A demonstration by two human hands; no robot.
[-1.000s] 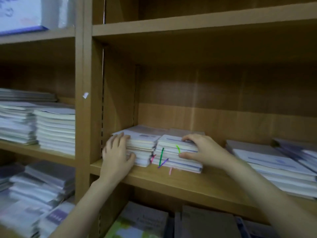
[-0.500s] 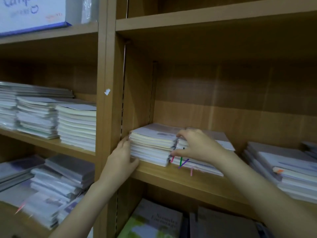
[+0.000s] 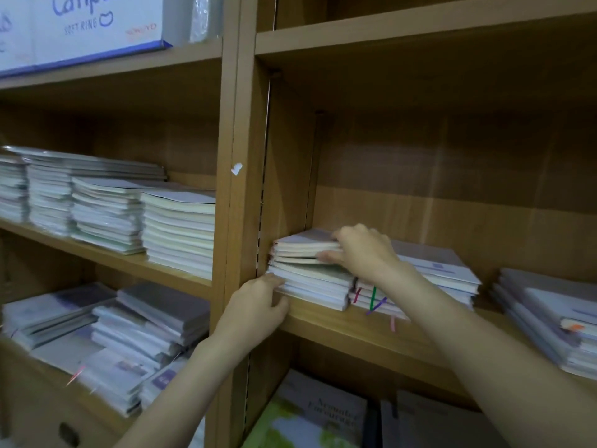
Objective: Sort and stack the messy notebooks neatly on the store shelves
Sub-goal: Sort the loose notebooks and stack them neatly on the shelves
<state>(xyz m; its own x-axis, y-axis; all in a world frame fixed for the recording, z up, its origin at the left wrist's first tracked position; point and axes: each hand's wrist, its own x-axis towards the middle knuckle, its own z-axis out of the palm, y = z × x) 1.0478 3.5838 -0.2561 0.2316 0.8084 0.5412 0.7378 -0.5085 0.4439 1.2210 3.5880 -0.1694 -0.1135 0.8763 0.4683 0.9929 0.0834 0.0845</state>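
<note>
The right hand (image 3: 361, 253) pinches the top few notebooks (image 3: 305, 250) of the left stack (image 3: 311, 286), thumb under, fingers on the cover. The left hand (image 3: 258, 307) grips that stack's lower front corner (beside the upright (image 3: 240, 221)). Both sit mid-frame on the wooden shelf (image 3: 355, 331), a second stack (image 3: 442, 276) touching at right.

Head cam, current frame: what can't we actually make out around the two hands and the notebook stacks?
- Right hand fingertips: hidden behind the top notebooks of the left stack.
- Left hand palm: faces away, so contact with the stack's corner is unclear.
- Stack with ribbon markers: front part covered by the right forearm.
- Right-edge stack: cut off by the frame.
- Cover print on all of them: too blurred to read.
</note>
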